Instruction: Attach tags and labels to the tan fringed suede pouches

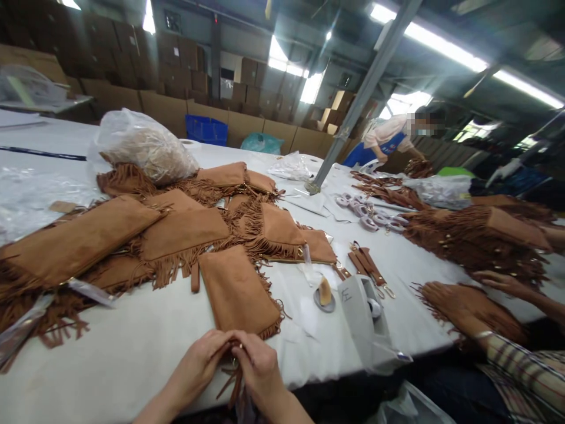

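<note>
A brown suede-like pouch point(238, 288) with fringe along one edge lies flat on the table in front of me. At its near end my left hand point(205, 359) and my right hand point(262, 365) meet, fingertips pinched together. A small metallic glint shows between them, but the exact part they pinch is hidden. Narrow brown strips point(236, 383) and some clear plastic hang below my fingers. More fringed pouches point(180, 227) lie in an overlapping pile beyond. Brown straps with metal clasps point(368, 265) rest to the right.
A tape dispenser point(364, 318) stands near the table's front edge, beside a grey disc point(324, 299) with a tan lump. Tape-like rings point(368, 215) lie farther back. At right, a neighbour's hand point(450, 303) rests on a fringed piece. A metal post point(366, 88) rises behind.
</note>
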`<control>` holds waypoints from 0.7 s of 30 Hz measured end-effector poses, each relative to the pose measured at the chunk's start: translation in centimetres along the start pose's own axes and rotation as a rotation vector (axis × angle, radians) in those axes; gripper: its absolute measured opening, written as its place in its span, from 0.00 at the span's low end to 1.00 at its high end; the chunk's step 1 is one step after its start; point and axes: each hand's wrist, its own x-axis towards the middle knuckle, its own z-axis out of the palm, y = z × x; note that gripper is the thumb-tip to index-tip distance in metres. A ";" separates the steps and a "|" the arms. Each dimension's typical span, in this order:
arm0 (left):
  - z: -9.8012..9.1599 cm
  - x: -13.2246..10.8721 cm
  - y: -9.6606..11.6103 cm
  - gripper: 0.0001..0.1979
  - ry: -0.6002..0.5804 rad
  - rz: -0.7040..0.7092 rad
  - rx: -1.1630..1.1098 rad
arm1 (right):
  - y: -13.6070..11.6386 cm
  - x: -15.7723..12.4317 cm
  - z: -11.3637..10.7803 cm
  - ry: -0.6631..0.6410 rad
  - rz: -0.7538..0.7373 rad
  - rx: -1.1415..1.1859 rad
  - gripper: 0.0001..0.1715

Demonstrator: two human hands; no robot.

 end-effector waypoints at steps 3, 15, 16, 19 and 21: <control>0.2 0.5 0.3 0.17 -0.002 -0.058 -0.002 | 0.7 -0.1 -0.3 -0.017 -0.087 -0.143 0.23; 3.1 -0.1 -3.7 0.15 0.186 0.157 0.362 | 3.1 1.7 -7.5 0.143 0.288 -0.381 0.17; 3.5 -0.3 -4.3 0.15 0.262 0.127 0.361 | 4.1 2.0 -9.8 0.203 0.415 -0.493 0.19; 4.1 -0.9 -5.1 0.14 0.481 -0.052 0.303 | 7.4 2.8 -15.7 0.180 0.726 -0.830 0.22; 3.9 -1.7 -5.1 0.14 0.562 -0.154 0.271 | 9.3 3.3 -17.8 0.143 0.818 -0.901 0.23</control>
